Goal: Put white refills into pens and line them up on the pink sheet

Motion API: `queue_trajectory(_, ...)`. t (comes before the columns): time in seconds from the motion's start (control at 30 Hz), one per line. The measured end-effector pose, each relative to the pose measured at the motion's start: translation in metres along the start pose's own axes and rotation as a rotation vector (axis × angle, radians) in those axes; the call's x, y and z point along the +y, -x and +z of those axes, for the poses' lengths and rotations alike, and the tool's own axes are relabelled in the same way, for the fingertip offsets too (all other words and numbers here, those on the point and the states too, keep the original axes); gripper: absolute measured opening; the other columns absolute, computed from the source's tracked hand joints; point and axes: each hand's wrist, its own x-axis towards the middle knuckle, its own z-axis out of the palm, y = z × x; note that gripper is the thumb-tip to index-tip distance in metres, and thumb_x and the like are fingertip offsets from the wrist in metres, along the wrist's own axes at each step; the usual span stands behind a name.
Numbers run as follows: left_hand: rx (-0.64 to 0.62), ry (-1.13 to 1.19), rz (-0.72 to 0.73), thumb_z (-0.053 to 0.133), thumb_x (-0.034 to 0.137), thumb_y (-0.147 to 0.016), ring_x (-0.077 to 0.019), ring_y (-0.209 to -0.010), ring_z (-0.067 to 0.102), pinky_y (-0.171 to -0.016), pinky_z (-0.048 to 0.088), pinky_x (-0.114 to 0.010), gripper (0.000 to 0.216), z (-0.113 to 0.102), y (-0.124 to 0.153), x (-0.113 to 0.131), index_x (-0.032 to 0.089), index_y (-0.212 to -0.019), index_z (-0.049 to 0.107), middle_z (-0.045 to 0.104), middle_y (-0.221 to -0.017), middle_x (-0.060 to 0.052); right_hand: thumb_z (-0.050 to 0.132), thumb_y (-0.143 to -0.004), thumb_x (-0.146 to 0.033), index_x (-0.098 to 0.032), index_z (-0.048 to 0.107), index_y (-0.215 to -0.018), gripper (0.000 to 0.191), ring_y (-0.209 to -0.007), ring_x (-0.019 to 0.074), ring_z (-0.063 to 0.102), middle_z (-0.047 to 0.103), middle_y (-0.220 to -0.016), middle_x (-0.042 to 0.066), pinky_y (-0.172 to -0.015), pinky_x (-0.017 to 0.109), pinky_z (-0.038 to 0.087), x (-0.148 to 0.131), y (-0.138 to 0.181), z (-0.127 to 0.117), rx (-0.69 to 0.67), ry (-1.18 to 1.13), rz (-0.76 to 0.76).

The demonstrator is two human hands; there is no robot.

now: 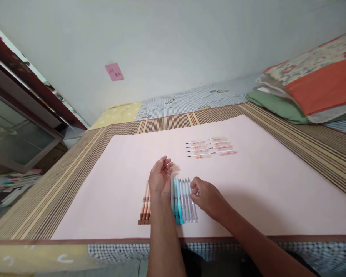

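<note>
My left hand (160, 175) is raised over the row of pens, palm turned up and fingers loosely curled and apart, with nothing in it. Brown-and-cream pens (145, 207) lie on its left side. To its right are several blue pens (176, 200), lined up against several clear pens (187, 204). My right hand (203, 194) is at the right edge of the clear pens, thumb and fingers drawn together; I cannot make out what is between them. My left wrist and forearm hide part of the row.
The pens lie on a large pink sheet (109, 184) over a striped mat (46, 184). Farther back are two columns of thin refills (200, 146) beside pink-patterned strips. Folded bedding (323, 84) is piled at the right. A pink note (114, 72) is on the wall.
</note>
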Motion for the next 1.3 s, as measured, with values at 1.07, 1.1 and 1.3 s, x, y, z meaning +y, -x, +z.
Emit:
queue_trajectory(1.07,0.051,0.064,0.037,0.068,0.019,-0.075,-0.0096,-0.062,0.063,-0.057,0.043,-0.018,0.013,0.0,0.007,0.004,0.011,-0.086,0.068,0.068,-0.074,-0.004,0.058,-0.081,-0.024,-0.02,0.056,-0.095,0.015,-0.072,0.0152,0.059,0.064,-0.098,0.005,-0.071,0.03,0.045,0.017,-0.001,-0.005,0.031,-0.095,-0.073)
queue_trajectory(1.1,0.06,0.072,0.08,0.068,0.02,-0.075,-0.0092,-0.063,0.063,-0.057,0.043,-0.018,0.013,-0.003,0.011,0.01,0.011,-0.085,0.068,0.067,-0.073,-0.003,0.059,-0.082,-0.028,-0.02,0.057,-0.096,0.017,-0.073,0.0161,0.06,0.065,-0.098,0.006,-0.072,0.031,0.046,0.02,0.001,-0.009,0.02,-0.101,-0.057)
queue_trajectory(1.3,0.074,-0.029,0.267,0.072,0.036,-0.077,-0.0099,-0.061,0.056,-0.06,0.043,-0.021,0.027,-0.033,0.069,0.046,0.016,-0.068,0.056,0.056,-0.063,0.002,0.056,-0.084,-0.041,-0.02,0.06,-0.094,0.024,-0.074,0.0184,0.059,0.064,-0.081,0.002,-0.069,0.031,0.047,0.035,0.054,-0.049,0.019,-0.177,-0.042)
